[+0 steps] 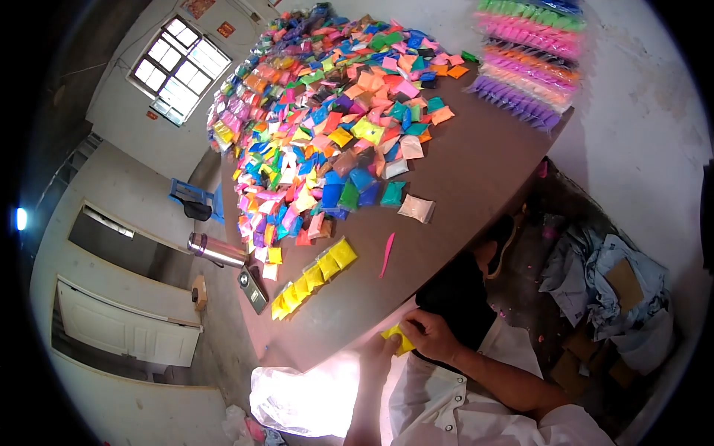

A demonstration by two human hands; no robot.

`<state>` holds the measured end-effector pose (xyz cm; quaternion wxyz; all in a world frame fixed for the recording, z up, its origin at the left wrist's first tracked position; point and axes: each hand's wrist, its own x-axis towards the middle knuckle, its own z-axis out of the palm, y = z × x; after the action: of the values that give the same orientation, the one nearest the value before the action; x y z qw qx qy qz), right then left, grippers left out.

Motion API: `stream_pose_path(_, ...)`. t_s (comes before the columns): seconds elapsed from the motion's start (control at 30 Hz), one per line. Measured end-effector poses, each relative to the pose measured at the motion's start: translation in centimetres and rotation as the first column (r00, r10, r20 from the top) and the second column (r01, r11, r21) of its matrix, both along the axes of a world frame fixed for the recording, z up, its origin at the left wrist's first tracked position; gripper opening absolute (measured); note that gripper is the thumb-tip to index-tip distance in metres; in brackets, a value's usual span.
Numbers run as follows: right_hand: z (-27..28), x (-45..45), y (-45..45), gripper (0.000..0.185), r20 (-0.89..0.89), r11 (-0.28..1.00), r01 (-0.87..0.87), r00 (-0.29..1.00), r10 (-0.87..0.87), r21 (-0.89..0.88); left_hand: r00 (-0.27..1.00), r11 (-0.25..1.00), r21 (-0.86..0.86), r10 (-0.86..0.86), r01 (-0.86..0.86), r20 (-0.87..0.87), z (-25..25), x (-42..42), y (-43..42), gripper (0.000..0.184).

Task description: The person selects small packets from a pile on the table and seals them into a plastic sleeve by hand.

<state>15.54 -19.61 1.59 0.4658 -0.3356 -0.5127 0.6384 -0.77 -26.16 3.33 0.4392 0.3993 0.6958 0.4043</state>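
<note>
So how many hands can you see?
2. The left hand is at the left side of a yellow packet, and the right hand is at its right side. Both hold it. No other hands show.

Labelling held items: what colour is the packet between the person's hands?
The held packet is yellow; the head view, the only one, shows it.

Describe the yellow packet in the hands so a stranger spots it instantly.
At the brown table, follow the near edge to the left hand and right hand. The yellow packet is held there, unlike the row of yellow packets lying on the table.
</note>
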Motion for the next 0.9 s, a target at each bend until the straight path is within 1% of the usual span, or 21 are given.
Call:
stream_pose_path(0.03,0.0,0.1,0.0,0.017,0.043,0.999,-0.013,0.999,0.011,0.046,1.0,1.0,0.023,-0.007,0.008,-0.022,-0.1,-0.2,0.0,0.027)
stream_pose_path(0.07,0.1,0.1,0.1,0.017,0.043,0.999,-0.013,0.999,0.011,0.046,0.999,0.999,0.046,-0.015,0.017,-0.045,-0.1,-0.4,0.0,0.027)
stream_pose_path(0.17,0.1,0.0,0.4,0.019,0.058,0.998,-0.06,0.997,0.058,0.027,0.996,1.0,0.01,-0.019,0.02,-0.091,-0.4,-1.1,0.0,0.026)
stream_pose_path(0.2,-0.2,0.0,0.5,0.019,-0.05,0.992,-0.108,0.993,0.105,-0.06,0.996,1.0,0.01,-0.018,0.019,-0.092,-0.4,-1.0,0.0,0.026)
stream_pose_path(0.23,-0.5,-0.1,0.6,0.02,-0.162,0.976,-0.164,0.977,0.14,-0.141,0.999,1.0,0.029,-0.007,0.009,-0.046,-0.4,-0.8,-0.1,0.025)
stream_pose_path(0.27,-0.7,-0.1,0.6,0.02,-0.161,0.976,-0.164,0.977,0.14,-0.142,1.0,0.999,0.048,0.003,-0.003,0.001,-0.1,-0.3,0.0,0.025)
stream_pose_path(0.3,-0.8,-0.1,0.6,0.019,-0.117,0.983,-0.145,0.984,0.132,-0.108,1.0,0.999,0.046,0.003,-0.003,0.002,0.3,0.3,0.1,0.025)
stream_pose_path(0.33,-0.9,-0.1,0.6,0.019,-0.073,0.989,-0.128,0.99,0.123,-0.072,0.998,1.0,0.03,0.009,-0.011,0.055,0.9,1.0,0.1,0.025)
stream_pose_path(0.37,-0.8,0.0,0.5,0.019,-0.072,0.989,-0.129,0.99,0.123,-0.074,0.994,1.0,0.013,0.017,-0.018,0.108,1.5,1.6,0.2,0.026)
stream_pose_path(0.4,-0.6,0.1,0.4,0.016,-0.053,0.995,-0.078,0.996,0.075,-0.056,0.994,1.0,0.01,0.02,-0.021,0.11,1.7,2.0,0.2,0.026)
stream_pose_path(0.43,-0.4,0.1,0.3,0.014,-0.036,0.999,-0.028,0.999,0.027,-0.038,0.99,1.0,-0.014,-0.01,0.012,0.144,1.9,2.3,0.0,0.027)
stream_pose_path(0.47,-0.2,0.1,0.2,0.014,-0.035,0.999,-0.031,0.999,0.03,-0.04,0.983,0.998,-0.036,-0.039,0.046,0.177,2.1,2.4,-0.1,0.029)
stream_pose_path(0.5,-0.1,0.1,0.1,0.014,-0.058,0.996,-0.034,0.998,0.029,-0.081,0.983,0.998,-0.038,-0.037,0.045,0.178,2.2,2.5,-0.1,0.029)
stream_pose_path(0.53,0.0,0.0,0.0,0.015,-0.081,0.992,-0.035,0.996,0.026,-0.121,0.989,0.998,-0.024,-0.053,0.057,0.141,2.3,2.6,-0.1,0.03)
stream_pose_path(0.63,0.5,0.0,0.2,0.018,-0.021,0.997,-0.008,1.0,0.006,-0.073,0.995,0.998,-0.013,-0.061,0.063,0.083,1.7,1.9,-0.2,0.031)
stream_pose_path(0.67,-0.2,-0.2,0.2,0.018,-0.02,0.997,-0.007,1.0,0.005,-0.074,0.997,0.998,-0.015,-0.056,0.057,0.059,1.4,1.6,-0.2,0.031)
stream_pose_path(0.7,-1.4,-0.5,0.4,0.017,-0.029,0.99,-0.119,0.993,0.117,-0.079,0.996,0.998,-0.016,-0.058,0.059,0.06,1.6,1.6,-0.2,0.031)
stream_pose_path(0.73,-2.4,-0.7,0.6,0.017,-0.04,0.97,-0.228,0.974,0.225,-0.083,0.995,1.0,-0.016,-0.012,0.013,0.098,1.8,1.6,-0.1,0.03)
stream_pose_path(0.77,-2.5,-0.7,0.7,0.017,-0.039,0.971,-0.222,0.975,0.219,-0.083,0.99,0.999,-0.019,0.034,-0.031,0.135,1.9,1.7,0.0,0.028)
stream_pose_path(0.87,-2.6,-0.6,0.7,0.017,-0.027,0.975,-0.209,0.978,0.207,-0.082,0.983,0.999,-0.039,0.039,-0.033,0.181,2.4,2.3,0.1,0.029)
stream_pose_path(0.9,-2.4,-0.6,0.5,0.016,-0.053,0.981,-0.166,0.985,0.162,-0.098,0.982,0.999,-0.04,0.036,-0.029,0.183,2.2,2.3,0.1,0.029)
